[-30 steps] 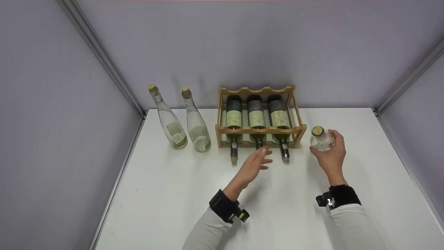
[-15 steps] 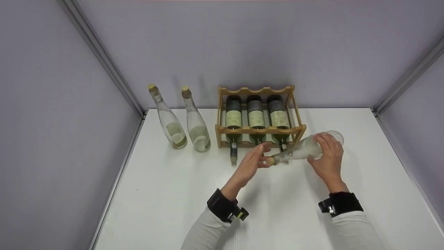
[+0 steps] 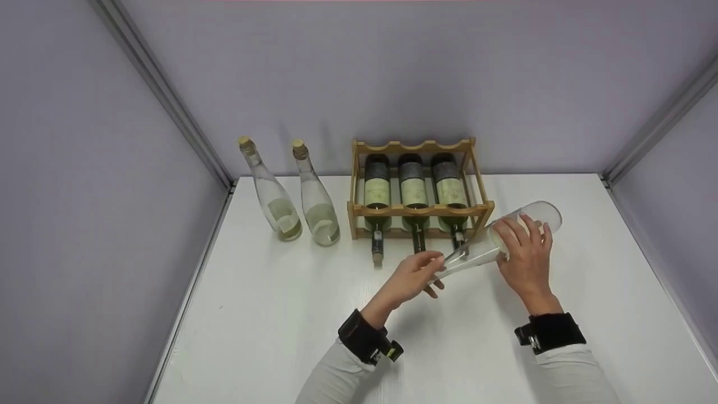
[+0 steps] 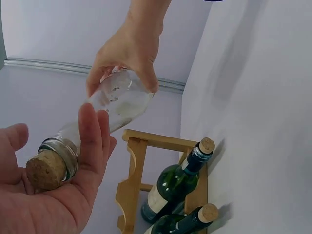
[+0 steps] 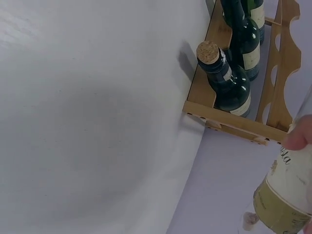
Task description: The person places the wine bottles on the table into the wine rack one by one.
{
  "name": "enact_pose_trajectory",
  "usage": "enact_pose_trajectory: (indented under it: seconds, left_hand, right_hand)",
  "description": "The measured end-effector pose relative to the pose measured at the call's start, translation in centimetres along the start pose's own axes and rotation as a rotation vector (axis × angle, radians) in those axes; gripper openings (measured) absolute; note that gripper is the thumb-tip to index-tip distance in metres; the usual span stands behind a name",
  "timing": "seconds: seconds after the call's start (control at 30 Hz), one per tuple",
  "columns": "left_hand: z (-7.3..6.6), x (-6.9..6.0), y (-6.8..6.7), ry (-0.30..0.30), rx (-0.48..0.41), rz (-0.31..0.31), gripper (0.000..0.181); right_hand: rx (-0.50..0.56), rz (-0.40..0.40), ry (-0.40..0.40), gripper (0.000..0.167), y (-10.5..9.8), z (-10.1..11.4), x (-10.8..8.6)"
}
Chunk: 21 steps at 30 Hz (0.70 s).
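My right hand [image 3: 527, 261] grips a clear glass bottle [image 3: 477, 252] by its body, right of the rack and above the table. The bottle lies tilted, base up to the right and neck down to the left. Its white and olive label [image 5: 280, 195] shows in the right wrist view. My left hand [image 3: 414, 275] is at the neck; in the left wrist view the cork [image 4: 46, 170] and neck rest against its palm. Those fingers [image 4: 90, 141] reach up along the neck, and the thumb stands apart from the cork. In the head view the hand hides the cork.
A wooden rack [image 3: 420, 210] holds three dark green wine bottles [image 3: 413, 191], necks toward me, just behind my hands. Two corked clear bottles [image 3: 279, 205] [image 3: 320, 210] stand upright to its left. Grey walls [image 3: 561, 84] enclose the white table [image 3: 252, 325] at the back and sides.
The bottle has tipped from standing in my right hand to lying tilted, its neck swinging left. My left hand has lowered slightly and now meets the neck.
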State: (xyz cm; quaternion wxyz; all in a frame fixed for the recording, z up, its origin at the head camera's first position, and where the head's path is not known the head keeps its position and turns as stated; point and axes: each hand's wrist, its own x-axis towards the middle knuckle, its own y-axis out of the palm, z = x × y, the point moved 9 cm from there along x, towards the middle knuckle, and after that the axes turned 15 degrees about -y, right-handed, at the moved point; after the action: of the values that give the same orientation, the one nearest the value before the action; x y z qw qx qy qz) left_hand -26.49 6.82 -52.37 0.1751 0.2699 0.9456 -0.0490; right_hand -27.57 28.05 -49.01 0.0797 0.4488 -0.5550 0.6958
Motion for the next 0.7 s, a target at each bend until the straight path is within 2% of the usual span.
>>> enact_pose_trajectory:
  seconds: [0.2,0.4,0.53,0.63,0.7]
  left_hand:
    - [0.6,0.2,0.5,0.009,0.232,-0.073,0.04]
    - [0.2,0.1,0.5,0.052,0.369,-0.179,0.035]
    - [-0.4,-0.4,0.4,0.098,0.402,-0.235,0.035]
    - [-0.7,-0.8,0.6,0.119,0.367,-0.253,0.033]
    - [-0.7,-1.1,0.8,0.122,0.312,-0.258,0.032]
  right_hand:
    - [-0.017,-0.046,-0.047,0.081,-0.4,0.9,0.3]
    - [0.005,-0.065,-0.071,0.082,-0.7,1.5,0.6]
    - [0.031,-0.068,-0.054,0.082,-0.8,1.4,0.9]
    - [0.049,-0.047,-0.039,0.084,-0.8,1.3,1.2]
    - [0.053,-0.031,-0.029,0.086,-0.9,1.3,1.4]
